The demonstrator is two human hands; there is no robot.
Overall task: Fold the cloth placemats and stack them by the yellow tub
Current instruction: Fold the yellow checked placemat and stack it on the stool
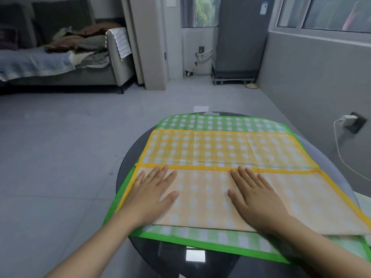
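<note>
1. Pressing flat with straight, slightly spread fingers (160,173), the left hand (152,195) is lying palm-down on the folded-over near half of the yellow placemat (220,149), close to that flap's left end; it is gripping nothing.
2. Resting the same way, the right hand (255,195) is lying palm-down on the flap around its middle, fingers straight and fanned, fingertips almost touching the yellow trim that is running across the fold's far edge.
3. Showing its paler underside, the folded flap is covering the near part of the yellow placemat, while the far part is lying face-up with its white-checked pattern showing.
4. Lying beneath it, the green placemat (210,122) is sticking out along the far, left and near sides, its near border hanging close to the near edge of the tabletop (128,157).
5. Carrying both mats, the round dark glass tabletop is showing bare at its left rim and near edge.
6. Standing well behind, a grey sofa (112,57) is holding heaped cloths.
</note>
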